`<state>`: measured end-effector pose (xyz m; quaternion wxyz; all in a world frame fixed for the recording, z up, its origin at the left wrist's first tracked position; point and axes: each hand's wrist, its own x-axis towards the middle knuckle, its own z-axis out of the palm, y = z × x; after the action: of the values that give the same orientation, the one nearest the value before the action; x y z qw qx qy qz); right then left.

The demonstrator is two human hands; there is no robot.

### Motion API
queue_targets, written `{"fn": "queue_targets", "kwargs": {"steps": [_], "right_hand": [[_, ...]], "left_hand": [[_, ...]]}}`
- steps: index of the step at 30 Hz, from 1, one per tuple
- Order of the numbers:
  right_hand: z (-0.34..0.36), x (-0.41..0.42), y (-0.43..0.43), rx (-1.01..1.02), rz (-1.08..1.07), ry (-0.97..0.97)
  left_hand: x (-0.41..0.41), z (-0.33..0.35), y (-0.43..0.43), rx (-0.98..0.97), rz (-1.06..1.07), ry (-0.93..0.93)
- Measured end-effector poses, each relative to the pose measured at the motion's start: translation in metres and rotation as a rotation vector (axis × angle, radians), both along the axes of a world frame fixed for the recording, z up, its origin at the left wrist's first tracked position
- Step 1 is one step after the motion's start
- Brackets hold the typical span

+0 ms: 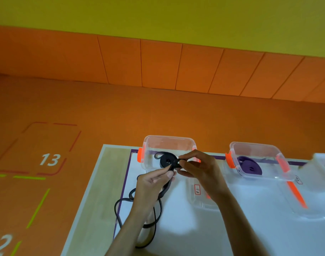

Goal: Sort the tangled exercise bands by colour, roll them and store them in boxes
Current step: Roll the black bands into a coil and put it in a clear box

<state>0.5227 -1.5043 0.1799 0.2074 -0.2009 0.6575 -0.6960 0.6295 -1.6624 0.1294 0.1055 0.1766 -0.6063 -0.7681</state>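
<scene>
A long black exercise band (154, 218) trails in loose loops over the white table mat. My left hand (154, 183) pinches the band a little below its rolled end. My right hand (196, 167) grips the small rolled start of the same band, just in front of the left clear box (148, 143). A rolled black band (166, 160) lies inside that box. A second clear box (254, 146) to the right holds a rolled purple band (250, 166).
Both boxes have orange latches, and their clear lids (305, 206) lie on the mat in front of them. A third box (324, 159) with something red shows at the right edge. The table ends at the left over an orange floor with painted numbers.
</scene>
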Motion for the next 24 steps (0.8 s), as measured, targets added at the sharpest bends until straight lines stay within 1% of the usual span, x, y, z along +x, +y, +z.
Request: {"fn": "queue_targets", "kwargs": {"steps": [3,5,7,10,11,12,15,18,20,22,24], "right_hand": [[0.001,0.003,-0.001,-0.098,0.027,-0.026],[0.0,0.005,-0.001,-0.133,0.04,-0.035],[0.003,0.005,-0.001,-0.114,0.033,-0.017],[0.01,0.006,0.001,-0.022,0.005,0.056],[0.012,0.007,0.0,-0.01,0.009,0.081],[0.014,0.007,0.0,-0.01,0.016,0.103],[0.021,0.005,0.0,0.038,0.011,0.202],[0.025,-0.002,0.007,0.171,0.015,0.381],[0.027,-0.006,0.012,0.218,0.03,0.485],[0.029,-0.009,0.016,0.232,0.041,0.527],[0.031,-0.008,0.015,0.219,0.043,0.517]], "left_hand": [[-0.004,0.003,-0.007,0.176,-0.028,-0.011],[-0.004,0.008,-0.009,0.192,-0.013,0.005],[-0.005,0.015,-0.011,0.063,-0.028,0.014],[-0.008,0.022,-0.022,-0.275,-0.122,0.004],[-0.009,0.025,-0.024,-0.351,-0.155,-0.007],[-0.01,0.028,-0.026,-0.387,-0.18,-0.012],[-0.013,0.037,-0.027,-0.397,-0.219,0.009],[-0.014,0.04,-0.028,-0.361,-0.237,0.022],[-0.015,0.041,-0.027,-0.342,-0.253,0.017],[-0.016,0.043,-0.024,-0.355,-0.24,0.011],[-0.018,0.043,-0.02,-0.381,-0.194,0.024]]}}
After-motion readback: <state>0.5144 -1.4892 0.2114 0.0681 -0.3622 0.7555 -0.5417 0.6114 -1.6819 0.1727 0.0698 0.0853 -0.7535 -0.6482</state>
